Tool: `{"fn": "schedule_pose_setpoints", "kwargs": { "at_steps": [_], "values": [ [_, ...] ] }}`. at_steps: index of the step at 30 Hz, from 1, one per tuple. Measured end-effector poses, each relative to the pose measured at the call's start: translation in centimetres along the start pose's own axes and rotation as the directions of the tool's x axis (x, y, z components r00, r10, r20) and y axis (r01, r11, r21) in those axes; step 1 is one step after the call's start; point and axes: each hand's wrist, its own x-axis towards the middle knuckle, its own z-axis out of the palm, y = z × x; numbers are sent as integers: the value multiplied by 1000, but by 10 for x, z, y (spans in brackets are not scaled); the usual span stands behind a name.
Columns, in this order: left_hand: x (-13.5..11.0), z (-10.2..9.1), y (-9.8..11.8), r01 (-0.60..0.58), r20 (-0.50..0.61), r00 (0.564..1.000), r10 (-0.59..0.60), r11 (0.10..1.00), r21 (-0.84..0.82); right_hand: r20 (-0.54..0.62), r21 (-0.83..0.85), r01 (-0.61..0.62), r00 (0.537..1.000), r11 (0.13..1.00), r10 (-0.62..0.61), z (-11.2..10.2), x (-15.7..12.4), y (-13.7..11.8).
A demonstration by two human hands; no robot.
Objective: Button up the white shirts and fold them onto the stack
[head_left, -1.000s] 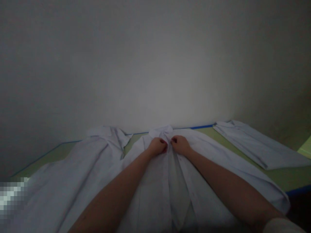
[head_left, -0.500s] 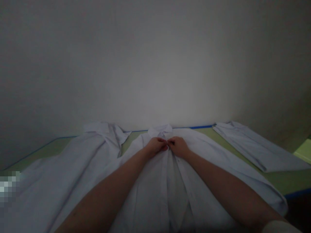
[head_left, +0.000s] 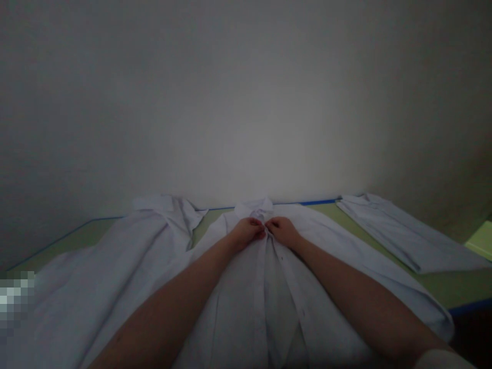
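Note:
A white button shirt (head_left: pixel 338 256) lies flat on a green table (head_left: pixel 449 284), its collar toward the wall. My left hand (head_left: pixel 248 231) and my right hand (head_left: pixel 282 230) meet just below the collar, fingers curled and pinching the two front edges of the shirt together. Both forearms stretch over the shirt's open front. The fingertips have red nails.
A second white garment (head_left: pixel 115 266) lies spread at the left, its collar near the wall. A folded white garment (head_left: pixel 407 236) rests at the right. Blue tape (head_left: pixel 319 201) edges the table along the plain wall. A blurred patch sits at the far left.
The two hands have drawn closer together below the collar, closing the small gap between them. The view has shifted slightly.

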Motion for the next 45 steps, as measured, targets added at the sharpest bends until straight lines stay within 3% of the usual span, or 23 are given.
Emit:
{"fn": "schedule_pose_setpoints", "kwargs": {
  "at_steps": [7, 14, 24, 30, 34, 39, 45],
  "values": [
    [-2, 6, 3, 1, -8, 1000, -1, 1000, 16, -12, 13, -33, 999, 999, 33, 1, -3, 0],
    [2, 10, -1, -25, -86, 996, 32, 996, 85, -19, 37, -48, 999, 998, 49, -1, -4, 0],
    [0, 12, 1, -76, -95, 989, 112, 944, 322, 19, 1, -107, 994, 994, 107, 0, 2, 5],
    [-4, 5, 10, -186, -83, 957, 279, 805, 563, 89, -41, -130, 987, 991, 134, 0, 9, 8],
    [-7, 4, 9, -280, 43, 922, 384, 587, 760, 133, -59, -116, 983, 991, 123, -2, 7, 9],
    [-12, 4, 9, -289, 134, 932, 338, 466, 837, 236, -213, 62, 972, 975, -10, -6, -3, 6],
    [-32, 5, 30, -330, 282, 941, 188, 319, 889, 392, -282, 134, 920, 950, -14, -24, 1, -7]
  ]
}}
